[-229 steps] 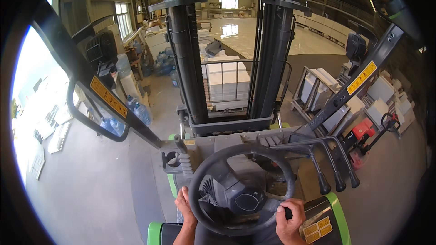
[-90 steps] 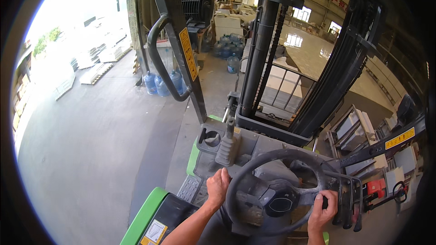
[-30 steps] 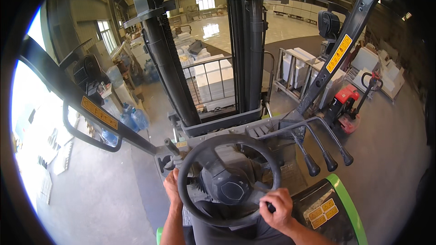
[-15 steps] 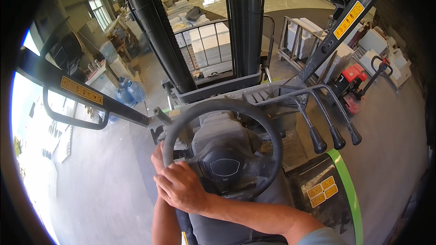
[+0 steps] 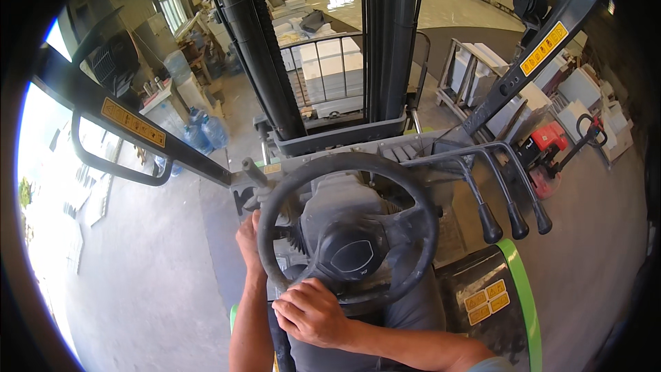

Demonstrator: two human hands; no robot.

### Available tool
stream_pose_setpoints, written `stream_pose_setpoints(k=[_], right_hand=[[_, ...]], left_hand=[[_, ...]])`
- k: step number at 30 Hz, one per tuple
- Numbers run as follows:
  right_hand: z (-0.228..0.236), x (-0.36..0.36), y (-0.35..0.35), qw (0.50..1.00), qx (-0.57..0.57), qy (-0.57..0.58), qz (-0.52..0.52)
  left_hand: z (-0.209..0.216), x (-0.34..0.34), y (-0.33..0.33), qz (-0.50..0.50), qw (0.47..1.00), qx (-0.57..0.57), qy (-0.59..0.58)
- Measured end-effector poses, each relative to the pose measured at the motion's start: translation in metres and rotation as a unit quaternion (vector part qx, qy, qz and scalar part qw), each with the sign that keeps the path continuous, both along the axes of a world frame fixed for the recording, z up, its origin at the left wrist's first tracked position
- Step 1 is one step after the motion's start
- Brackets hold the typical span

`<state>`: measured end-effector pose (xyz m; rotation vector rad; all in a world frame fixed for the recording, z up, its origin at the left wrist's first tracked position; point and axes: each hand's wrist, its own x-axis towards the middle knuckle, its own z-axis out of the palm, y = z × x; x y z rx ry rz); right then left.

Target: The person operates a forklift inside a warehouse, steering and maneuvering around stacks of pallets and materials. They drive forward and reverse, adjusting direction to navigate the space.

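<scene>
The black steering wheel (image 5: 427,248) of a forklift fills the middle of the view, its hub tilted. My right hand (image 5: 313,313) is closed on the lower left of its rim, the forearm reaching across from the lower right. Just outside the wheel's left side is my left hand (image 5: 249,242), fingers curled beside the steering column; whatever they hold is hidden. A short grey lever (image 5: 255,172) stands just above that hand. Three bent levers with black knobs, one being the nearest lever knob (image 5: 490,224), rise to the right of the wheel, with neither hand on them.
Ahead stands the dark mast (image 5: 385,48), with a load guard and pale stacked blocks (image 5: 332,69) beyond it. Blue water bottles (image 5: 206,134) stand on the floor at left. A red pallet truck (image 5: 547,141) and slabs on a wooden rack (image 5: 475,72) are at right.
The steering wheel has turned counterclockwise, and my right hand has travelled with its rim down and to the right. My left hand stays beside the column. The surroundings have shifted slightly rightward.
</scene>
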<state>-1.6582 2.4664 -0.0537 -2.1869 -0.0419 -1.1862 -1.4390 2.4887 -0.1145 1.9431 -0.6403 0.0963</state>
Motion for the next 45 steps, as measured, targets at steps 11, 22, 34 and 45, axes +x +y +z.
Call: stream_pose_setpoints(k=[11,22,34,45], right_hand=[[0.003,0.009,0.011,1.000,-0.010,0.000,-0.009],[0.008,0.014,0.012,1.000,-0.003,-0.004,0.001],[0.018,0.006,0.012,1.000,0.008,-0.003,0.003],[0.032,0.001,0.016,1.000,0.021,-0.012,-0.004]], left_hand=[[0.013,-0.004,0.005,0.019,0.995,-0.026,0.094],[0.017,0.001,0.005,0.037,0.998,0.000,0.048],[0.027,-0.006,0.006,0.042,0.997,0.003,0.062],[0.027,-0.010,0.013,0.034,0.997,-0.014,0.065]])
